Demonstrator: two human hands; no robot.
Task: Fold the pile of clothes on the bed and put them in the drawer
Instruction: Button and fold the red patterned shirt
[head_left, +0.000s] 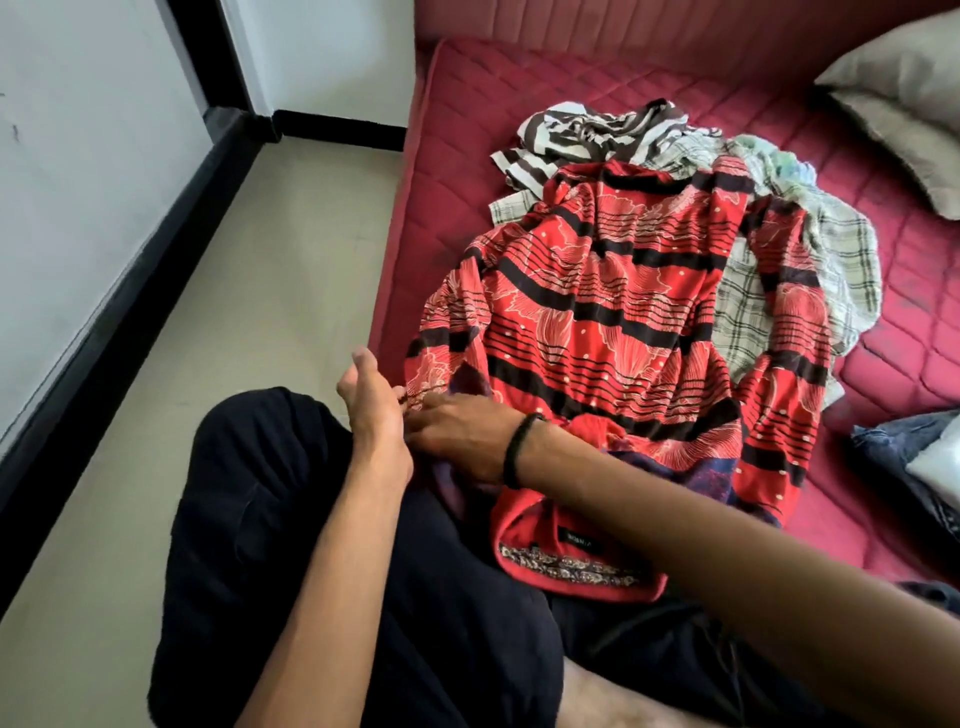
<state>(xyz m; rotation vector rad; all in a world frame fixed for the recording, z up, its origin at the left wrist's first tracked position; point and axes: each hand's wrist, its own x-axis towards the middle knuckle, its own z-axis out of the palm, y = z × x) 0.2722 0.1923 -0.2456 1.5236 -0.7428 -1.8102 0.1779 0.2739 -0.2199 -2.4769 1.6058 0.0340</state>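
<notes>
Working the near-left corner of the red patterned garment (613, 322), I have both hands meeting at its sleeve edge, left of centre in the frame. My left hand (374, 410) stands on edge just beside the cloth; whether it pinches the hem I cannot tell, though its fingers look loosely extended. My right hand (462, 436), with a black wristband (519, 449), lies over the same edge, fingers reaching toward the left one; I cannot tell if they grip fabric or only press it.

The garment lies spread on the bed (467, 130), filling the middle of the frame. Its long axis runs from the collar end at lower centre, draped over my lap, up toward the upper middle, where its far end rests on the pile (779, 218) of striped and checked clothes. So the body of the cloth stretches up and to the right of my fingers. The left sleeve is right at both hands; the right sleeve lies well apart, at right of frame, nearer my right arm.

I judge the sleeve fold comes next.
</notes>
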